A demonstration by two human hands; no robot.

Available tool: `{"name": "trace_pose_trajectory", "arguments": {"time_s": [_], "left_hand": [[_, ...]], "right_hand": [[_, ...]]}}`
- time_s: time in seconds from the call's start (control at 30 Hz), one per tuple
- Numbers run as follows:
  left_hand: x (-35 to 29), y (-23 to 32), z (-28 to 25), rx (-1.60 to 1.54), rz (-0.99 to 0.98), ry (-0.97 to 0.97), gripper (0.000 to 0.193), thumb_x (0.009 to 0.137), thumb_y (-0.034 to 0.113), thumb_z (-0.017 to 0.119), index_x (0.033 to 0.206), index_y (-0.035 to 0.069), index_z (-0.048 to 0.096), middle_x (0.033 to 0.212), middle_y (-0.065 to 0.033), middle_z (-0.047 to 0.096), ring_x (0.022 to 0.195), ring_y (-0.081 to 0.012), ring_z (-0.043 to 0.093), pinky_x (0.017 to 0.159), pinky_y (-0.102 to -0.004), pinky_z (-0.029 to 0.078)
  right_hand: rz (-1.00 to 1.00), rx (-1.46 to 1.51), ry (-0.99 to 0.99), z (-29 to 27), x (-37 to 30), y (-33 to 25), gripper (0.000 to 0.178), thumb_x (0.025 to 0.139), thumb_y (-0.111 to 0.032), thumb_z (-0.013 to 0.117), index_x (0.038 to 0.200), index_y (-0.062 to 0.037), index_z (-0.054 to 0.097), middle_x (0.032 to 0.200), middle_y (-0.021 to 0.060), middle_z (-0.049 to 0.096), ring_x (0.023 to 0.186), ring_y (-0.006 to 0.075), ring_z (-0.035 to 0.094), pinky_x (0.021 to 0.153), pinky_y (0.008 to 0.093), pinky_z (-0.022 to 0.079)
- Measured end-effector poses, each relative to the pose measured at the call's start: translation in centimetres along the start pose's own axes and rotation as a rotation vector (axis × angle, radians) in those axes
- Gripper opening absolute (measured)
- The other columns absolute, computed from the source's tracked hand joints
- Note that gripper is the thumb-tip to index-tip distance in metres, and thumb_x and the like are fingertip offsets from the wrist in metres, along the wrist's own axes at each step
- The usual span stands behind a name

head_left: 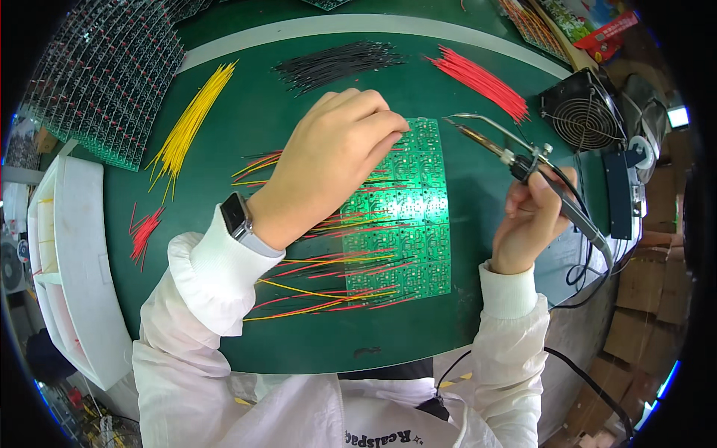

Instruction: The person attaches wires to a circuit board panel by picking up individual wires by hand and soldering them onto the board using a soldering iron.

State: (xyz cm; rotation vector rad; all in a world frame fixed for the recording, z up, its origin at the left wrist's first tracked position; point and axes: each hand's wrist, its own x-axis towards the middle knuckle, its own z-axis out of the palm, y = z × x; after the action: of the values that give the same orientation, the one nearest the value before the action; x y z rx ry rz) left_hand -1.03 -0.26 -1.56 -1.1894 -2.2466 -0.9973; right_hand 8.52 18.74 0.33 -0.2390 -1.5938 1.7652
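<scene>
My left hand [340, 145] reaches over the upper left of a green circuit board panel [429, 224]. Its thumb and finger press together at the board's top edge; whatever lies between them is hidden. Red, yellow and black wires [321, 299] stick out from the panel's left side in rows, partly under my left forearm. Right of the board, my right hand [526, 220] is closed around a soldering iron [579, 213] with a thin curved metal tube [489, 119] along it. The iron's tip points up and left, apart from the board.
Bundles of yellow wires [192, 119], black wires [336, 63] and red wires [482, 82] lie around the far side. Short red pieces [144, 235] sit left. A stack of boards [97, 82], a white tray [82, 261], a black fan [582, 112] and cables [579, 280] border the mat.
</scene>
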Motion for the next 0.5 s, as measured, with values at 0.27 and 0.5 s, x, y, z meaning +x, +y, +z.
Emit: {"name": "trace_pose_trajectory", "arguments": {"time_s": [0.27, 0.5], "left_hand": [[-0.26, -0.35, 0.41, -0.013, 0.014, 0.023, 0.008, 0.072, 0.005, 0.066, 0.08, 0.004, 0.063, 0.076, -0.0044, 0.056, 0.07, -0.0211, 0.054, 0.063, -0.0306, 0.044], [-0.14, -0.17, 0.3, 0.022, 0.044, 0.039, 0.009, 0.071, 0.004, 0.067, 0.079, 0.003, 0.064, 0.075, -0.0043, 0.056, 0.069, -0.0206, 0.054, 0.061, -0.0307, 0.043]], "right_hand": [[0.035, -0.056, -0.052, 0.45, -0.49, 0.44, 0.016, 0.072, -0.006, 0.056, 0.079, -0.0025, 0.042, 0.063, 0.0053, 0.047, 0.044, 0.0094, 0.041, 0.04, 0.0195, 0.033], [0.06, -0.085, -0.064, 0.57, -0.57, 0.24, 0.017, 0.072, -0.005, 0.058, 0.079, -0.0028, 0.042, 0.063, 0.0054, 0.047, 0.043, 0.0089, 0.042, 0.04, 0.0191, 0.033]]}}
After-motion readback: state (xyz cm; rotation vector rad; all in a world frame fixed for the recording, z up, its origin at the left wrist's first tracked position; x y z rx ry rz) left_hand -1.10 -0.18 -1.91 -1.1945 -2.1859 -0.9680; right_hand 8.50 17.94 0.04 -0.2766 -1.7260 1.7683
